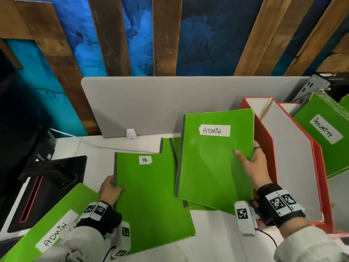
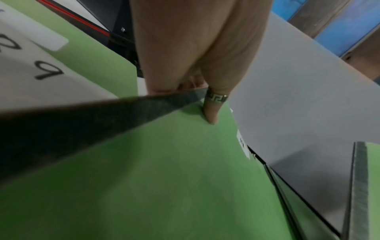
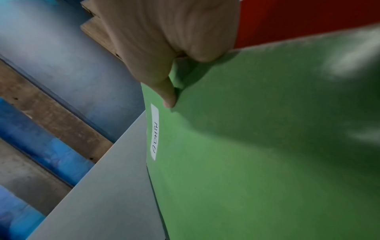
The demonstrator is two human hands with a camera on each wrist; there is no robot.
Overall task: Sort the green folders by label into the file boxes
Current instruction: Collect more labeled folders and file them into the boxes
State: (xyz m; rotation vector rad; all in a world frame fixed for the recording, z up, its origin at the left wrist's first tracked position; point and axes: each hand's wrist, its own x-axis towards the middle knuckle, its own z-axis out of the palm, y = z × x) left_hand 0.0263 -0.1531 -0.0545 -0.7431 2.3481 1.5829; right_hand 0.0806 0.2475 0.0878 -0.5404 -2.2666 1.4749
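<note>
Head: right hand (image 1: pixel 254 167) pinches ADMIN folder (image 1: pixel 215 159) raised beside red file box (image 1: pixel 268 148), label up for reading. Left wrist: left hand (image 2: pixel 197 53) grips HR folder (image 2: pixel 164 178) spine. Right wrist: thumb (image 3: pixel 167 95) clamps cover.

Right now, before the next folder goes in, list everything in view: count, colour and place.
ADMIN folder: one, green, lifted in right hand, centre.
HR folder: one, green, held at its left edge by left hand.
Second ADMIN folder: one, green, near left.
SECURITY folder: one, green, standing in a box, far right.
Folder pile: green, count unclear, on the desk under the held ones.
File boxes: red outside, white inside, right; count unclear.
Divider: one, grey, behind the desk.
Left hand: grips HR folder.
Right hand: grips ADMIN folder.
</note>
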